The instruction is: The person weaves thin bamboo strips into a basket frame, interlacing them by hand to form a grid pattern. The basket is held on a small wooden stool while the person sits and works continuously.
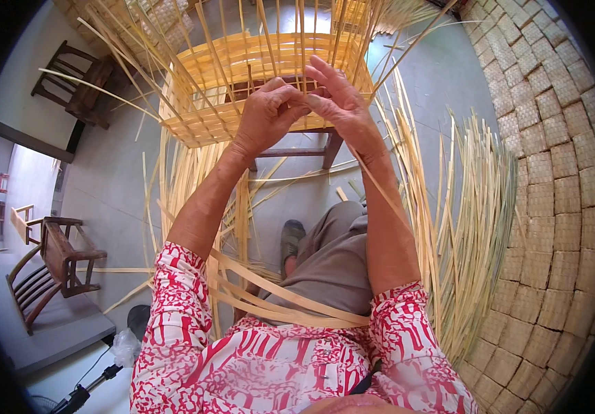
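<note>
An unfinished woven basket (197, 127) of pale yellow bamboo strips stands in front of me, its long uprights fanning out above the woven wall. At its near wall my left hand (268, 114) is closed in a pinch at the weave. My right hand (344, 110) meets it there, thumb and forefinger pinched together, the other fingers raised. Both seem to grip a thin bamboo strip (382, 186), which trails from under the right hand along my forearm. Its end between the fingertips is mostly hidden. More flat strips loop across my lap.
A dark wooden stool (330, 150) supports the basket. Loose bamboo strips (477, 186) lie in a thick bundle to the right. Stacked woven blocks (546, 172) line the right side. Wooden chairs (63, 255) stand at the left, above a plastic bag (126, 347).
</note>
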Motion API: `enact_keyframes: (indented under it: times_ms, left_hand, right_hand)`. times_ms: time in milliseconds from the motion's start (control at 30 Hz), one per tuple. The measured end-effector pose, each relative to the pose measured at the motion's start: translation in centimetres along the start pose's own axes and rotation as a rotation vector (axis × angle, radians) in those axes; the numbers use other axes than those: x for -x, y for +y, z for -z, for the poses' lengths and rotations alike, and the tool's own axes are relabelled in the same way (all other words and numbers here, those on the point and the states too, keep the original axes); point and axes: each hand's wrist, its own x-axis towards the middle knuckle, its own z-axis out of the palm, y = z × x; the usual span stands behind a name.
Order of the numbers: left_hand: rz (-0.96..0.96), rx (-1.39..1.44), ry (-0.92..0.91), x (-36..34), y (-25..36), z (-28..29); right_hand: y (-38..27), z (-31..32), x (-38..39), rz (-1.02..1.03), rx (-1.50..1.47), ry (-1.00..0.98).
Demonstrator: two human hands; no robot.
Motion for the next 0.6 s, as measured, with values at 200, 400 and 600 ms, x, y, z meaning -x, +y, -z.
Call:
enact_keyframes:
  times_ms: [200, 400, 600]
  left_hand:
    - [0.025, 0.01, 0.008, 0.1, -0.5, 0.0]
    - [0.071, 0.077, -0.017, -0.1, -0.8, -0.6]
    - [0.067, 0.112, -0.004, 0.0, -1.6, -0.2]
  right_hand:
    - [0.5, -0.2, 0.0, 0.191, 0.23, 0.06]
    - [-0.1, 1.3, 1.3, 0.112, 0.093, 0.555]
    - [-1.0, 1.8, 0.6, 0.12, 0.287, 0.386]
